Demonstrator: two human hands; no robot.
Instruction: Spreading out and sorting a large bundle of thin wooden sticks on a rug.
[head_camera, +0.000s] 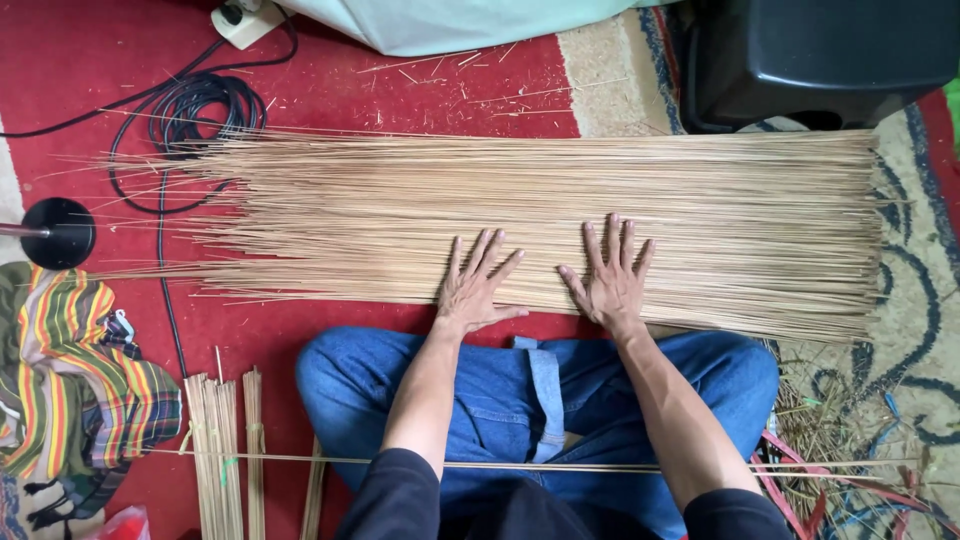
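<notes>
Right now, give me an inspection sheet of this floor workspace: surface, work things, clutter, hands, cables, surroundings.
Surface: red carpet with a patterned beige border at the right.
Work things: wide layer of thin pale sticks spread flat; one long stick lies across the lap.
Clutter: small tied stick bundles, striped cloth, loose scraps at the right.
Hands: left hand and right hand flat, fingers spread, on the sticks.
Cables: black coiled cable to a white power strip.
Surroundings: black box, round black stand base.
</notes>
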